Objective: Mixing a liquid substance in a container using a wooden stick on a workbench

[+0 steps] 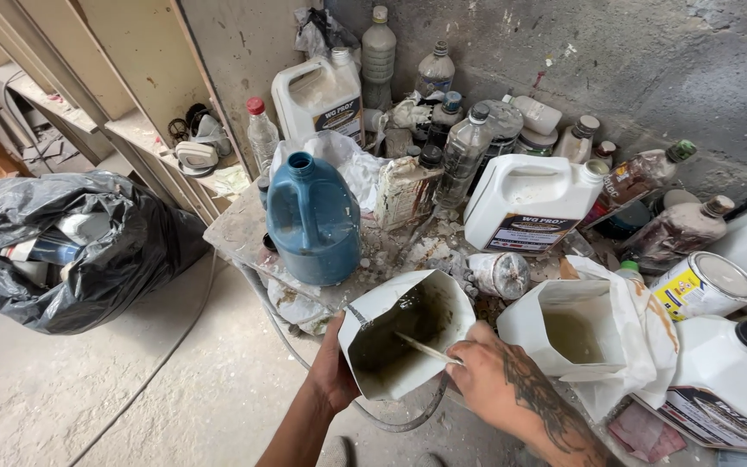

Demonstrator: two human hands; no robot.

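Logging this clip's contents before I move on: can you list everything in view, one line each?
cut-open jug: 1, white, murky liquid inside, front centre
thin stick: 1, pale, inside that jug
second cut jug: 1, white, beside it
blue jug: 1, uncapped, table edge
capped white jugs: about 4, labelled, back and right side
plastic bottles: many, clear or dusty, against wall
tin can: 1, white with yellow, at the side
rubbish bag: 1, black, on floor
left hand: holds cut-open jug
right hand: tattooed, fingers pinch stick

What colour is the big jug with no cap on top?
The big uncapped jug is blue, with pale dusty smears. The head view shows it.
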